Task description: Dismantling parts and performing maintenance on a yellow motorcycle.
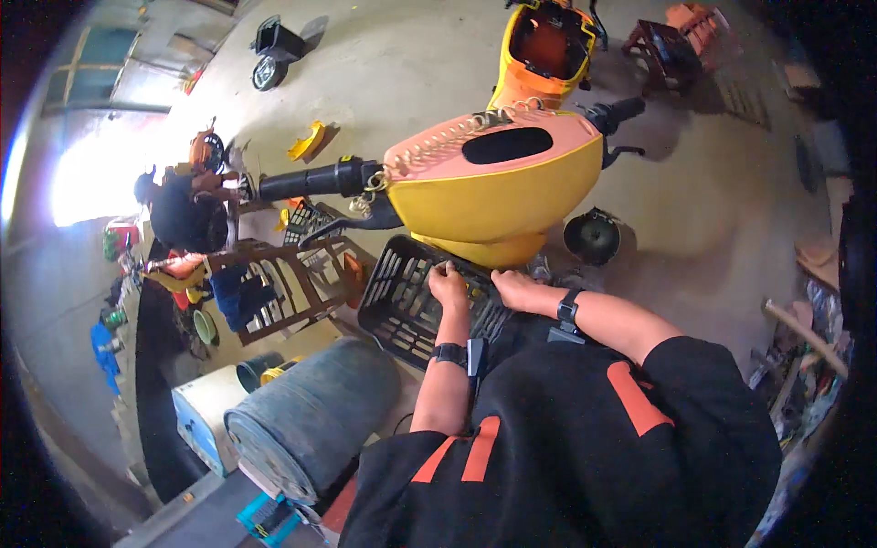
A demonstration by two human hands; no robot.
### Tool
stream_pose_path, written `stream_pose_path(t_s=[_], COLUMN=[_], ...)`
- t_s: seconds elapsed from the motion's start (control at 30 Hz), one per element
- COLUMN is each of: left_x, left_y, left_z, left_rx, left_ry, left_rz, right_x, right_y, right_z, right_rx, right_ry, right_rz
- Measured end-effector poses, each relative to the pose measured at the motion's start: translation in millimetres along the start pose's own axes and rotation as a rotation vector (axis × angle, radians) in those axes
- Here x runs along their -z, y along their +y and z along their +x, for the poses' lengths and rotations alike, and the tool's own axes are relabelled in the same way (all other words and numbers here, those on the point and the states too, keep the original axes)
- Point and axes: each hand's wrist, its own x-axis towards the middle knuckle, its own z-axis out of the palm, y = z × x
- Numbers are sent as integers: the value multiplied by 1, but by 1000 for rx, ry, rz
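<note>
A black slatted plastic crate (pixel 382 288) sits tilted below the yellow front cover (pixel 498 201) of a scooter. My left hand (pixel 448 285) is over the crate's far side, its fingers pinched together; what they hold is too small to make out. Close to the crate's right end, my right hand (pixel 517 290) is closed with its fingertips turned toward the rim and partly hidden. The cover has a pink top with a dark oval opening, and a coiled pale cable (pixel 438 151) lies across it. The handlebar's black left grip (pixel 306 181) sticks out to the side.
A large blue-grey drum (pixel 315 411) lies at my left, beside a white and blue box (pixel 206 411). Left of the crate stands a wooden frame (pixel 283 292). A round black container (pixel 592 239) stands right of the cover. Farther off is another yellow scooter body (pixel 521 73).
</note>
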Motion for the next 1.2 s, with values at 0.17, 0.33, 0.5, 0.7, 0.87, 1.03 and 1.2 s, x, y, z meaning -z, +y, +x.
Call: stream_pose_path(t_s=[0.17,0.33,0.5,0.7,0.87,1.03,1.2], left_x=[-5,5,13,-1,1,-15,-11], left_y=[-2,7,9,-2,-9,-17,-9], left_z=[9,7,-7,-3,1,-4,5], left_rx=[197,126,-59,-90,-26,-48,-21], left_ry=[49,-34,-118,-67,-104,-6,-82], left_rz=[83,179,180,108,49,76,123], right_x=[-15,-17,-11,-8,-10,-8,-10], right_y=[1,0,-3,-6,-8,-1,1], right_z=[10,11,7,2,6,2,2], right_rx=[32,15,29,56,26,77,57], right_ry=[39,43,43,91,68,70,83], right_rz=[-77,-96,-69,-85,-139,-89,-43])
